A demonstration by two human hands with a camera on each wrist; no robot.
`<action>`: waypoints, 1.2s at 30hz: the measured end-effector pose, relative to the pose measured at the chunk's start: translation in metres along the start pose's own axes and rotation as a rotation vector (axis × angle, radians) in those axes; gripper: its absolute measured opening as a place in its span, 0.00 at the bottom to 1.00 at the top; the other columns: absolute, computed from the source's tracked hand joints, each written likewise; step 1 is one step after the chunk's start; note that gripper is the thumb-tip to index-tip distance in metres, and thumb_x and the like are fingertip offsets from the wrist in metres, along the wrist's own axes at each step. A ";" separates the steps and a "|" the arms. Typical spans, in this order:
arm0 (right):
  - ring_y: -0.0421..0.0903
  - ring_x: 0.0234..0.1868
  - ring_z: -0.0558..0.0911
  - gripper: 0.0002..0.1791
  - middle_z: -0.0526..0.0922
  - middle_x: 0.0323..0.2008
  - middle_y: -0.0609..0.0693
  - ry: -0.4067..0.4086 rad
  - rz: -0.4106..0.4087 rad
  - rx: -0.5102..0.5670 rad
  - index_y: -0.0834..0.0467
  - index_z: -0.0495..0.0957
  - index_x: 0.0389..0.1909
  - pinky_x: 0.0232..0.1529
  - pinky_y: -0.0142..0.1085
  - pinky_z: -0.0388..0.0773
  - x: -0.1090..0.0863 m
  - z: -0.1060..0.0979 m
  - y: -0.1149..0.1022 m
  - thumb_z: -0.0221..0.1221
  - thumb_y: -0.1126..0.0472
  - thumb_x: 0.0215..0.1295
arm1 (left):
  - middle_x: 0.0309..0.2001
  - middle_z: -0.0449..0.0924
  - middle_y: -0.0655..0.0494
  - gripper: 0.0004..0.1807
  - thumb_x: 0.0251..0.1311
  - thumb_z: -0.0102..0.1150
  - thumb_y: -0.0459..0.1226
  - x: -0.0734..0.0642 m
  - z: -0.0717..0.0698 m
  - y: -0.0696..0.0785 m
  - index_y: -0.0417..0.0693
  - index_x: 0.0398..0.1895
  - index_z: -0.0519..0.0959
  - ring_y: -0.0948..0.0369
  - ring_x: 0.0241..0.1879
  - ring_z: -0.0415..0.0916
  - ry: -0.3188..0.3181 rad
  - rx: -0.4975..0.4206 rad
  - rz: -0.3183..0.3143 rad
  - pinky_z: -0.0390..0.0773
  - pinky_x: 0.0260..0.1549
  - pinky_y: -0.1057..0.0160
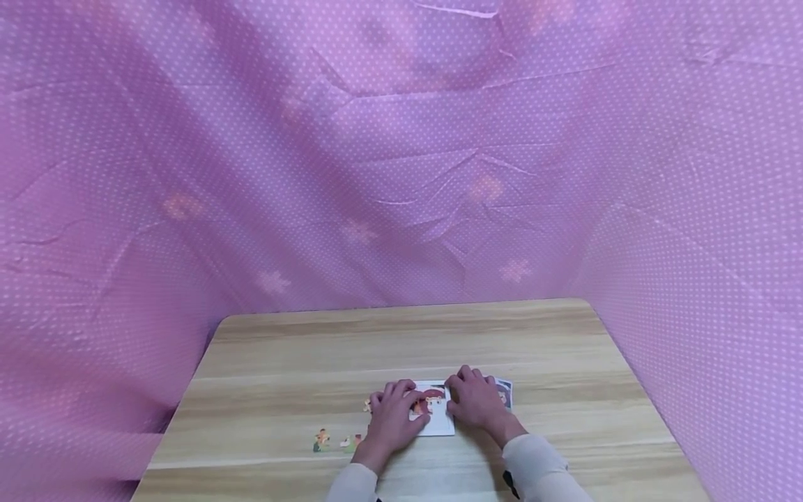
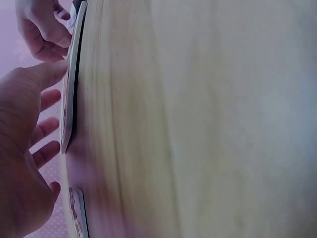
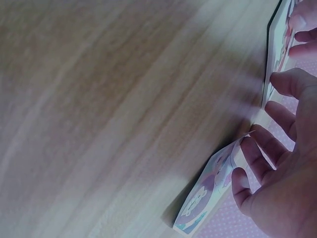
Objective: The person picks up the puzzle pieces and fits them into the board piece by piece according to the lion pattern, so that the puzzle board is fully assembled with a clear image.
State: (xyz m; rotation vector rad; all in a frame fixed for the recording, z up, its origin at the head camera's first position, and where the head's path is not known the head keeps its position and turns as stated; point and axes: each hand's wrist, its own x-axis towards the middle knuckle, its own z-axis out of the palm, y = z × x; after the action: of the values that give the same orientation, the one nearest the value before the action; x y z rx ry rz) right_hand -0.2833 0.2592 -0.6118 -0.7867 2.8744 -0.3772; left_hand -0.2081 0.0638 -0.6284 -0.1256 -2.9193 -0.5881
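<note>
A white, flat picture board (image 1: pixel 442 423) with a red-haired cartoon figure lies on the table between the two hands. My left hand (image 1: pixel 390 422) rests over its left part, thumb and fingers spread, thumb tip on the surface. At the right edge, my right hand (image 1: pixel 478 402) touches the board with thumb and forefinger; its other fingers are loosely bent. Partly beneath the right hand is a thin picture card (image 3: pixel 203 196), printed with a cartoon animal face and tilted up at one end. The palms hide parts of both board and card.
Small colourful puzzle pieces lie left of the board, one orange and green (image 1: pixel 322 439), another white and green (image 1: pixel 351 443). More show beside the left hand. The wood-grain table (image 1: pixel 282 362) is enclosed by a pink dotted cloth (image 1: pixel 401 174) at the back and sides.
</note>
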 end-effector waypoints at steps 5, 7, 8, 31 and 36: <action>0.47 0.47 0.71 0.23 0.73 0.46 0.46 0.005 0.007 0.003 0.45 0.78 0.54 0.48 0.49 0.68 0.001 -0.002 -0.001 0.63 0.46 0.56 | 0.56 0.74 0.62 0.19 0.54 0.60 0.56 0.002 -0.003 -0.007 0.66 0.49 0.80 0.58 0.56 0.66 -0.012 -0.021 -0.007 0.60 0.48 0.46; 0.48 0.47 0.71 0.23 0.73 0.46 0.47 0.008 0.010 0.011 0.46 0.78 0.54 0.48 0.49 0.68 0.001 -0.002 -0.001 0.63 0.46 0.56 | 0.57 0.73 0.62 0.21 0.54 0.61 0.56 0.002 -0.006 -0.011 0.65 0.50 0.80 0.58 0.57 0.66 -0.009 -0.030 -0.016 0.60 0.51 0.44; 0.48 0.48 0.71 0.23 0.73 0.47 0.46 0.008 0.014 0.010 0.46 0.78 0.54 0.48 0.49 0.68 0.001 -0.001 -0.001 0.63 0.46 0.56 | 0.58 0.73 0.62 0.22 0.54 0.62 0.56 0.002 -0.007 -0.013 0.65 0.52 0.79 0.57 0.58 0.66 -0.010 -0.036 -0.022 0.60 0.52 0.44; 0.46 0.47 0.69 0.23 0.72 0.46 0.45 0.007 0.055 0.013 0.46 0.78 0.54 0.49 0.47 0.67 0.011 0.001 -0.009 0.63 0.45 0.57 | 0.51 0.74 0.62 0.22 0.45 0.63 0.41 -0.005 -0.028 -0.066 0.61 0.48 0.80 0.58 0.54 0.67 0.032 -0.087 -0.164 0.59 0.56 0.41; 0.47 0.46 0.69 0.23 0.72 0.45 0.45 0.013 0.060 0.016 0.46 0.78 0.54 0.48 0.47 0.67 0.013 0.000 -0.013 0.63 0.45 0.57 | 0.52 0.74 0.61 0.20 0.47 0.64 0.43 -0.007 -0.030 -0.078 0.61 0.48 0.80 0.57 0.54 0.67 0.035 -0.070 -0.222 0.59 0.56 0.41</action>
State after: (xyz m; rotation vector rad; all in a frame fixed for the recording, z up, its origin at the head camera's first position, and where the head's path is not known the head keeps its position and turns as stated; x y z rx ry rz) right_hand -0.2883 0.2417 -0.6095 -0.6960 2.8958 -0.3983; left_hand -0.2059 -0.0195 -0.6316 0.2015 -2.8998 -0.7178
